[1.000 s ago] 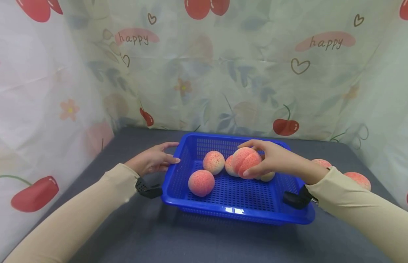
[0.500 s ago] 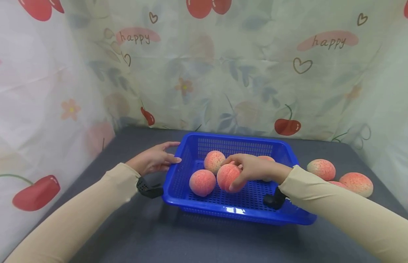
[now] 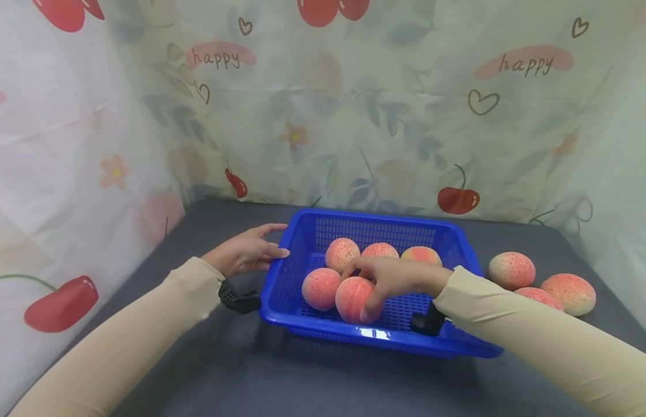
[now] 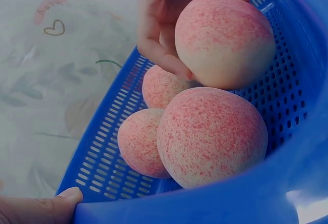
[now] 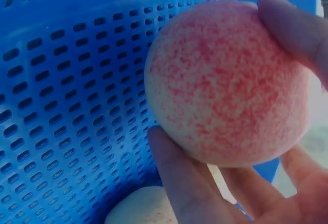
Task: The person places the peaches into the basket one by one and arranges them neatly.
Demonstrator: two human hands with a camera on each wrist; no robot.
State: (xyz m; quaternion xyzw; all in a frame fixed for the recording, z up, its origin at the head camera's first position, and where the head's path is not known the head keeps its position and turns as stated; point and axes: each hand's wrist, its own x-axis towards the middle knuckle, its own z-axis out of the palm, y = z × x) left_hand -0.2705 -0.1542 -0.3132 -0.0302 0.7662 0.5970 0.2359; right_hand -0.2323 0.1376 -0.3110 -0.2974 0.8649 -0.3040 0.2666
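The right hand (image 3: 388,278) grips a pink peach (image 3: 354,300) low in the front part of the blue basket (image 3: 354,332), beside another peach (image 3: 321,288). In the right wrist view the thumb and fingers curl around that peach (image 5: 225,83). Farther back in the basket lie a speckled peach (image 3: 342,253) and two more, one (image 3: 380,250) partly behind the right hand, the other (image 3: 421,255) to its right. The left hand (image 3: 247,252) holds the basket's left rim, its thumb (image 4: 46,208) on the edge in the left wrist view.
Outside the basket, on the right of the dark table (image 3: 239,370), three peaches sit together: one at the back (image 3: 512,270), one at the right (image 3: 570,293) and one (image 3: 540,297) partly behind the right sleeve. A patterned curtain (image 3: 333,127) stands behind and at both sides.
The right hand has carried its peach left and toward the front of the basket, lower down, uncovering peaches behind it and outside on the right. The left hand still holds the rim.
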